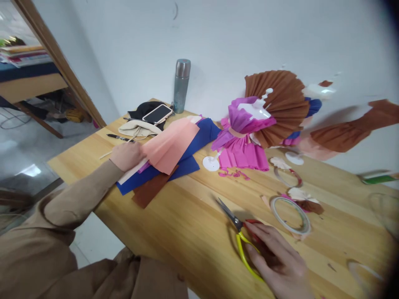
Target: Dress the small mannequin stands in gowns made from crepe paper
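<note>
"Scissors (239,226) first: where are they?"

"In the right hand (279,255), low over the near side of the table (187,236). The blades point away from the person and toward the left, and the handles are one yellow, one red."

"How is that hand set?"

"Closed partway round the handles, thumb at the yellow loop, fingers along the red one."

"And the left hand (127,155)?"

"Across the table, fingers curled, at the near left end of the paper sheets. It meets the salmon sheet (171,143), but I cannot tell whether it grips anything, since the fingertips are hidden."

"What lies with that sheet?"

"Blue paper (204,135) beneath it and a brown strip (145,193) sticking out toward the near edge. Past the hand are a black pen (116,137) and a phone (158,113), with a flask (181,89) standing by the wall."

"And to the right of the paper?"

"A white dress form (254,109) in purple and pink crepe, tilted, with a large brown pleated fan (280,95) behind it. Pink scraps (233,173) lie at its foot. A tape roll (273,205) lies flat just beyond the right hand, paper scraps around it."
</note>
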Action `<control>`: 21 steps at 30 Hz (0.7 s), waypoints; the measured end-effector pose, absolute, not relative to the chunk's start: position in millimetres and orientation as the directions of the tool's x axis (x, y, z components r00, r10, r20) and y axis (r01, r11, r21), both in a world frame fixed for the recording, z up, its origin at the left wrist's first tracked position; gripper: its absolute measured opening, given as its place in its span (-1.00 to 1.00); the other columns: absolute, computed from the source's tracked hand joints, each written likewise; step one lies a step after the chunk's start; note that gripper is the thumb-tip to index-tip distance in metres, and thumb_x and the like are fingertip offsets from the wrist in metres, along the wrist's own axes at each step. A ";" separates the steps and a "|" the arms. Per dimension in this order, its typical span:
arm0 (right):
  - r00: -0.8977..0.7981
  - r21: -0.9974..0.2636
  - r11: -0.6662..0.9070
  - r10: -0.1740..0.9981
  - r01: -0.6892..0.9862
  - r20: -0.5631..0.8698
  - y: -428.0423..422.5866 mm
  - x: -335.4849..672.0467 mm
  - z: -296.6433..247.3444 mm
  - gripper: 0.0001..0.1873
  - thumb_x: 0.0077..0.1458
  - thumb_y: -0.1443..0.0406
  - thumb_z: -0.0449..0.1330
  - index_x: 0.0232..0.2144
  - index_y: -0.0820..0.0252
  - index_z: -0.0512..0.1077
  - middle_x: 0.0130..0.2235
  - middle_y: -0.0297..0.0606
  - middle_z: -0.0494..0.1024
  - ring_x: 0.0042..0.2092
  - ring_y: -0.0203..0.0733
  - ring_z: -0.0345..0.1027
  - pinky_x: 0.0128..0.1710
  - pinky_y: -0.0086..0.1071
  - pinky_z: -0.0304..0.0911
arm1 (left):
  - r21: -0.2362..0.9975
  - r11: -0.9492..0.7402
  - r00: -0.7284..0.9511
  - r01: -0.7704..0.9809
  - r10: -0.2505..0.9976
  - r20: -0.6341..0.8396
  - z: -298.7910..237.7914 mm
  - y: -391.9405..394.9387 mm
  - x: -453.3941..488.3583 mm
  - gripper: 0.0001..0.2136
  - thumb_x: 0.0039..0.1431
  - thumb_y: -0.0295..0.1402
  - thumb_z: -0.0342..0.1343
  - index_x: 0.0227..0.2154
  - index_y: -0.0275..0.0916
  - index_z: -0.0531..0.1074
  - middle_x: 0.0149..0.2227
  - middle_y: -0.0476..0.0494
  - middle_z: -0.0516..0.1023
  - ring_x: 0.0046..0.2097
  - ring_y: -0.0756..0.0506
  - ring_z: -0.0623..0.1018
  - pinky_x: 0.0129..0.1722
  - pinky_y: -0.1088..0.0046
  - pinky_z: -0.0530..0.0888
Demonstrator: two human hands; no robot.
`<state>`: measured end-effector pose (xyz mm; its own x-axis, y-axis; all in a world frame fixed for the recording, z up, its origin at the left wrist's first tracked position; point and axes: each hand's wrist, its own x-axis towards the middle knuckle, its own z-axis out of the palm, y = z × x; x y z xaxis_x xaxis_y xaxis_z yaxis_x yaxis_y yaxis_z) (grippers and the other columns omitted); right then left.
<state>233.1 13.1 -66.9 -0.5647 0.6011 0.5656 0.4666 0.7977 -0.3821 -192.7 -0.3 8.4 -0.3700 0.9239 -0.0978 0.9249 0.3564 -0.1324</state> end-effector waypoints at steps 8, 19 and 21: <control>-0.565 -0.376 0.805 0.591 0.459 0.576 12.2 232.2 -66.4 -0.75 0.14 0.35 0.20 -0.10 0.21 0.47 -0.18 -0.11 0.56 -0.18 -0.18 0.53 -0.19 -0.40 0.47 | -0.058 0.345 -0.347 0.937 0.938 -0.023 16.2 4.3 -196.8 -0.69 0.22 -0.16 0.02 -0.13 -0.27 0.46 -0.19 -0.26 0.58 -0.13 -0.24 0.55 -0.23 0.31 0.38; -0.558 -0.401 0.798 0.602 0.450 0.571 11.8 233.1 -66.4 -0.73 0.11 0.34 0.22 -0.10 0.17 0.50 -0.18 -0.12 0.58 -0.21 -0.14 0.55 -0.21 -0.36 0.49 | -0.032 0.099 -0.096 0.995 0.992 0.083 17.9 -5.3 -180.8 -0.84 0.27 -0.33 -0.08 -0.38 -0.25 0.33 -0.24 -0.20 0.48 -0.20 -0.14 0.50 -0.24 0.34 0.39; -0.560 -0.406 0.800 0.600 0.442 0.571 11.6 232.8 -66.3 -0.73 0.11 0.35 0.22 -0.10 0.17 0.50 -0.18 -0.12 0.58 -0.21 -0.14 0.55 -0.22 -0.37 0.49 | -0.006 0.117 -0.117 0.993 0.993 0.023 8.2 -3.3 -182.8 -0.83 0.27 -0.32 -0.09 -0.38 -0.25 0.31 -0.25 -0.21 0.48 -0.19 -0.15 0.51 -0.23 0.34 0.38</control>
<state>232.8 11.6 -66.3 -0.5605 0.5999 0.5710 0.4425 0.7997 -0.4059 -182.8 -3.3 8.2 -0.1171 0.9929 0.0232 0.9931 0.1173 -0.0064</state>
